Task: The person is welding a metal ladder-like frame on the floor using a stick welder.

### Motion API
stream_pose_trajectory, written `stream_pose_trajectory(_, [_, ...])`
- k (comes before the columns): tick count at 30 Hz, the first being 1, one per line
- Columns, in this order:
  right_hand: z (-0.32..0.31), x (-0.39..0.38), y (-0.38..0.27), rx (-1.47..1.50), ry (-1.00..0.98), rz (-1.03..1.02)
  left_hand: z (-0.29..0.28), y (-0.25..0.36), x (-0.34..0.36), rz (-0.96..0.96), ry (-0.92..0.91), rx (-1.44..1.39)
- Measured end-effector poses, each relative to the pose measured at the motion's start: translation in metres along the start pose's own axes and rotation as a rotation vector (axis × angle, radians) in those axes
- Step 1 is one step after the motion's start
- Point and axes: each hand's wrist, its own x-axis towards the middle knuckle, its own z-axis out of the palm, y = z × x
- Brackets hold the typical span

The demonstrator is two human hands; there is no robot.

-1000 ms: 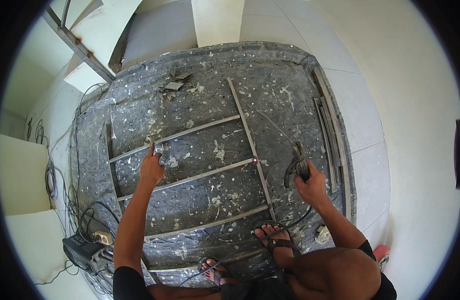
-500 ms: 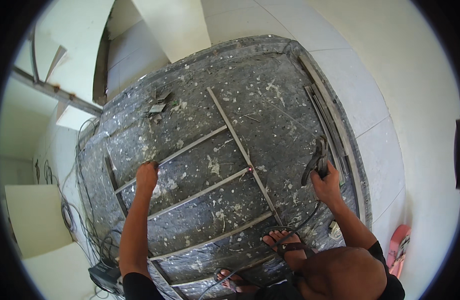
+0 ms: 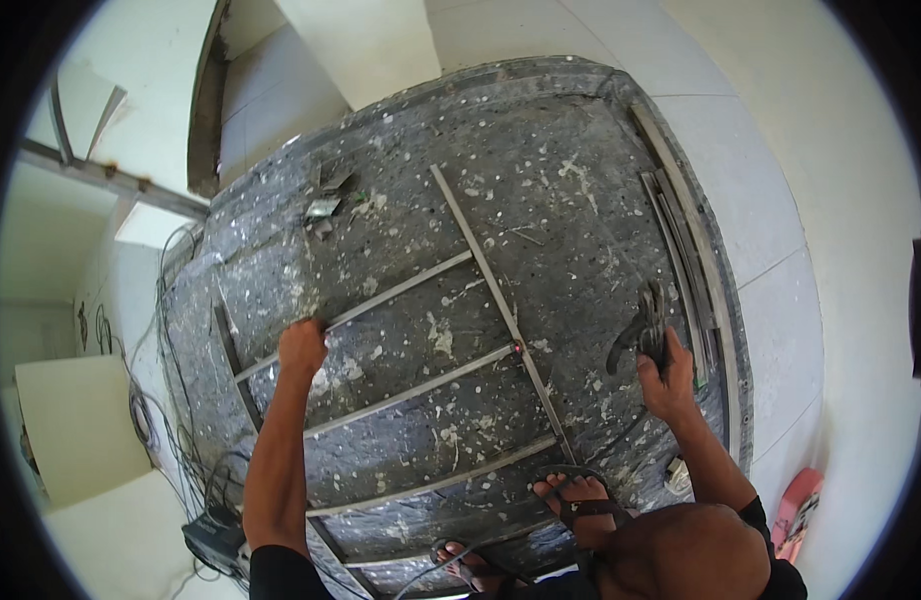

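Observation:
A ladder-like frame of thin metal bars (image 3: 411, 398) lies flat on a dark, paint-spattered sheet. My left hand (image 3: 303, 347) is closed around its far crossbar (image 3: 401, 290), left of the middle. On the right, my right hand (image 3: 667, 383) grips a black welding electrode holder (image 3: 641, 325), raised apart from the frame with its jaws pointing away from me. Whether a rod sits in the jaws is hard to make out. A small red-glowing spot (image 3: 518, 348) marks the joint where the second crossbar meets the long bar (image 3: 491, 275).
Several loose metal bars (image 3: 681, 260) lie along the sheet's right edge. Metal scraps (image 3: 324, 208) rest at the far left. Tangled cables (image 3: 186, 440) run beside a black box (image 3: 217, 535) at lower left. My sandalled feet (image 3: 581, 500) stand at the near bars.
The red glow at the joint has dimmed. My right hand has turned the electrode holder slightly. My left hand stays on the crossbar; the whole view has shifted a little.

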Motion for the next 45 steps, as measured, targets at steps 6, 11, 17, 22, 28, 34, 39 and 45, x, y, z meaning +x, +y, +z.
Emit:
stream_pose_trajectory(6, [0.012, -0.008, -0.016, 0.034, -0.2, 0.012, 0.013, 0.002, -0.003, -0.059, 0.064, 0.012])
stream_pose_trajectory(11, [0.019, -0.022, -0.017, 0.11, -0.141, 0.075, 0.034, 0.011, -0.01, -0.185, 0.111, -0.07])
stream_pose_trajectory(17, [0.011, -0.045, -0.009, 0.178, -0.168, 0.119, 0.038, 0.049, -0.041, -0.293, 0.154, -0.026])
stream_pose_trajectory(22, [0.014, -0.055, 0.002, 0.144, 0.035, -0.004, 0.02, 0.047, -0.055, -0.318, 0.065, -0.229])
stream_pose_trajectory(28, [0.005, -0.066, -0.009, 0.261, -0.108, 0.269, 0.016, 0.046, -0.066, -0.311, 0.029, -0.355])
stream_pose_trajectory(34, [0.002, -0.064, -0.016, 0.297, -0.118, 0.189, -0.032, 0.028, -0.094, -0.134, -0.031, -0.368])
stream_pose_trajectory(39, [-0.016, -0.036, -0.064, 0.241, -0.183, -0.123, -0.074, 0.002, -0.213, 0.221, -0.517, 0.057])
stream_pose_trajectory(45, [-0.022, -0.003, -0.219, 0.148, -0.797, -0.027, -0.019, -0.007, -0.342, 0.023, -0.204, -0.313])
